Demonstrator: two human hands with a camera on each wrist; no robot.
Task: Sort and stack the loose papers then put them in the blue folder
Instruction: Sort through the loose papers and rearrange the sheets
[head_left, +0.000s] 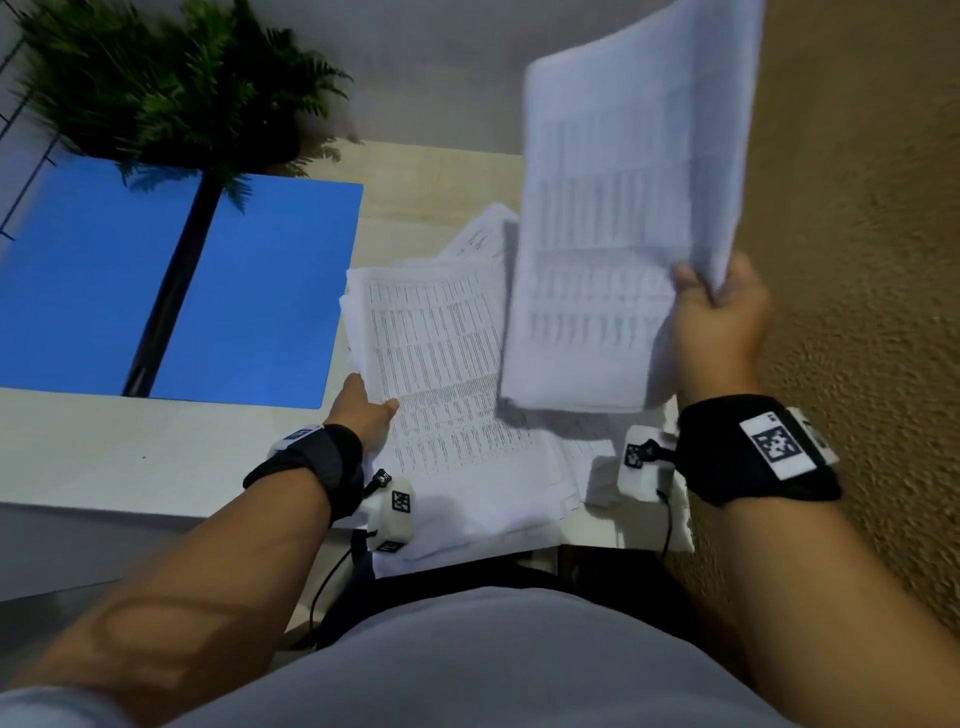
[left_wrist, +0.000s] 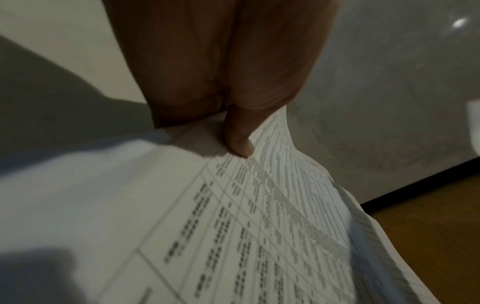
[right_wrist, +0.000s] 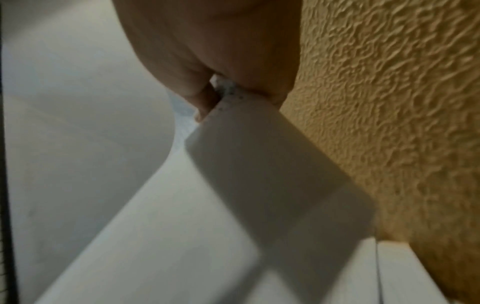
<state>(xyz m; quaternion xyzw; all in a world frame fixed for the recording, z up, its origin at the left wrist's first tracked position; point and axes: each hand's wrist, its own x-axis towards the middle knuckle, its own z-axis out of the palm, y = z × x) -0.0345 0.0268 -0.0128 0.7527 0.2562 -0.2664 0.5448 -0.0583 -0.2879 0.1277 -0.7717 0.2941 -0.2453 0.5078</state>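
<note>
Tabletop (head_left: 104, 452), pale, set against a textured ochre wall (head_left: 857, 260). Folder (head_left: 260, 291), blue, lies open flat on the far left of the tabletop, black spine down its middle, nothing in it yet; a fern (head_left: 171, 88) overhangs its far edge. Pile (head_left: 447, 364) of printed table sheets sits just right of the folder, fanned and askew, near edge hanging over the tabletop lip. Sheaf (head_left: 623, 208), several sheets, is held up in the air above the pile's right side, blurred, its top bowing away. Right hand (head_left: 719, 322) pinches the sheaf at its lower right corner, thumb on the facing side, fingers behind; right wrist view confirms thumb (right_wrist: 205, 100) pressed on paper. Left hand (head_left: 366, 410) is at the pile's left edge, thumb (left_wrist: 237, 142) pressing on the top printed sheet; whether fingers are curled under the edge cannot be told. Judgement: sorting in progress, nothing squared. Risks: a one-corner pinch on a floppy sheaf may let inner sheets slide out or fan; setting it down on a skewed pile would lock in the misalignment; a nudge could tip the overhanging sheets off the tabletop; fern fronds could snag paper going into the folder.
</note>
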